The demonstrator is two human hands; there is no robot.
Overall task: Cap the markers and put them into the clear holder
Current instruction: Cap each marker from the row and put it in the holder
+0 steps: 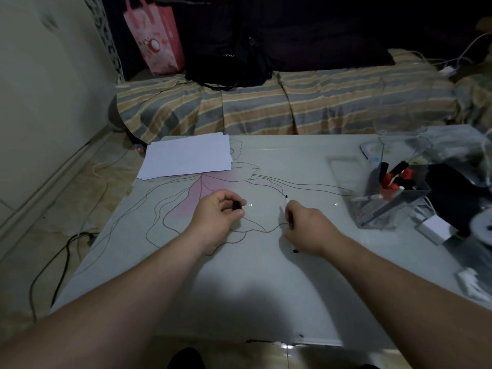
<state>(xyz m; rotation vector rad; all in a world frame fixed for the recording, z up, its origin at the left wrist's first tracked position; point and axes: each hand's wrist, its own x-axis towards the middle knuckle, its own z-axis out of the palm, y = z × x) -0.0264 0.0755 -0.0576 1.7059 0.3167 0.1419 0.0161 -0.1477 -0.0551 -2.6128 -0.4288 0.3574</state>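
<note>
Two bare hands hover low over the glossy glass table [266, 288], which has looping dark flower outlines and a pink blush printed under its smooth top. Left hand [218, 217] is curled, thumb and fingers pinching a short black cap [236, 205], a stubby cylinder poking out by the fingertips. Right hand [306, 230] is curled too, gripping a slim marker [290, 222] by its barrel; the dark uncapped tip points up and away from the knuckles, while the black tail end sticks out beneath the palm, close to the glass. Cap and tip sit near each other but apart, a gap of bare table between the two hands.

Off beyond the right hand, further right, stands the clear holder [372, 211], a square-sided transparent plastic box, with several red and black markers [396, 177] leaning inside it. Beyond the left hand lies a flat stack of white paper [186, 155], edges slightly fanned. Just right of the holder rests a small white boxy charger [435, 230]. Past the table runs a striped fabric cover [266, 107], soft and rumpled.
</note>
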